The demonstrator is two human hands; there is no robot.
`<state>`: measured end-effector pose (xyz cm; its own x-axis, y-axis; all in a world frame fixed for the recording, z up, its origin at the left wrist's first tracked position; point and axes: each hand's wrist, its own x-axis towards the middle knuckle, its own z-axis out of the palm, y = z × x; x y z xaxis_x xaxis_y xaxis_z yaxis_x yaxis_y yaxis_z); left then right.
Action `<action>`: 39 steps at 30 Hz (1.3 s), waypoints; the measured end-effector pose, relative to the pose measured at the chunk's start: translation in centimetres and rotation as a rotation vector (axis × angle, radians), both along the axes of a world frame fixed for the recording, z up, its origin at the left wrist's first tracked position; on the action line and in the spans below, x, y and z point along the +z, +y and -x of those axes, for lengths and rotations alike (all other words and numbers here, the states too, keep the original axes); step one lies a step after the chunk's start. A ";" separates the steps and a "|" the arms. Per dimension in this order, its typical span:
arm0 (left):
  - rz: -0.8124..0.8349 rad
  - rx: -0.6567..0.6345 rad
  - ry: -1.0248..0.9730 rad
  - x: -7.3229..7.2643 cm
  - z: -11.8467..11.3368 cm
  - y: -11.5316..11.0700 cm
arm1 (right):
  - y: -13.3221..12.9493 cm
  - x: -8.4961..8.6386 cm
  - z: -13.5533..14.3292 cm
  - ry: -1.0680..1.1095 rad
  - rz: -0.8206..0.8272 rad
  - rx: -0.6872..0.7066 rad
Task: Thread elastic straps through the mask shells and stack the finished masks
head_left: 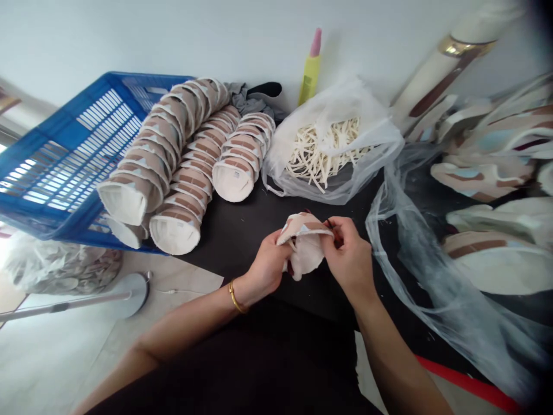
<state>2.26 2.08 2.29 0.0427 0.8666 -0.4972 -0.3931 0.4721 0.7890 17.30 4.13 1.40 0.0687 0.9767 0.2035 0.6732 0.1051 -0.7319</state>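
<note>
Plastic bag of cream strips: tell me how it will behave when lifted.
The plastic bag would probably sag and shift shape, as its film looks thin and crumpled. It seems light for its size, holding a loose tangle of narrow strips. Rolling looks unlikely, since it sits slumped.

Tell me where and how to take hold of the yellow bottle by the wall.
Grip the bottle high on its yellow body, just under the narrow pink tip, probably best from above: it stands roughly upright, and the plastic bag in front hides its lower end.
</note>
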 end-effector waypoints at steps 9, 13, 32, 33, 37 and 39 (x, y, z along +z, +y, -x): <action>-0.071 -0.034 0.169 -0.5 0.4 -0.1 | -3.0 1.0 -0.8 -0.024 -0.204 0.085; -0.112 0.004 0.195 -1.0 -0.2 -0.1 | -5.2 1.6 -1.0 -0.249 -0.256 0.197; -0.047 -0.120 0.018 -0.1 0.3 -0.8 | -4.8 -0.4 -0.8 -0.666 -0.312 0.132; -0.038 -0.124 -0.009 -0.1 0.3 -0.8 | -4.7 -0.4 -0.9 -0.681 -0.332 0.156; 0.011 -0.074 -0.059 -0.8 0.2 -0.8 | -4.5 -0.3 -1.3 -0.765 -0.393 0.223; 0.024 -0.039 -0.065 -1.2 -0.1 -0.8 | -4.5 -0.4 -1.3 -0.803 -0.415 0.217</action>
